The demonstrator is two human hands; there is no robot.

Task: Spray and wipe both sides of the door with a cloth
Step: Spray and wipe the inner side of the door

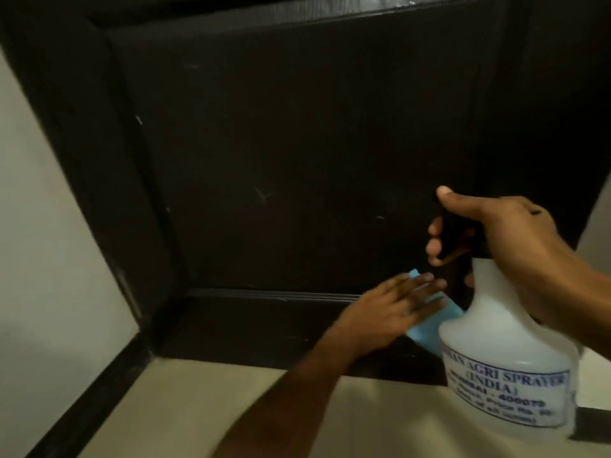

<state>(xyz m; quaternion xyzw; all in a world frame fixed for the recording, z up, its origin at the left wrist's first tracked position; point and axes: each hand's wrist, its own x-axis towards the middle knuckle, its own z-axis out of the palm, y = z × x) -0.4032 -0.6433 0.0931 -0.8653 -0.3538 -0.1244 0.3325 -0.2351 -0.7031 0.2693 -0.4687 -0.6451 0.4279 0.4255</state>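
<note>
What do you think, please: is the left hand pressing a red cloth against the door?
Not red: in the head view the cloth is blue. The left hand does press it against the door.

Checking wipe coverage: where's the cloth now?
Head view, lower centre-right: the blue cloth is under the left hand, low on the door, beside the spray bottle.

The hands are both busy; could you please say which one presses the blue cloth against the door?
The left hand, fingers straight, presses the light blue cloth on the dark panelled door; the right hand grips the translucent white plastic spray bottle.
</note>
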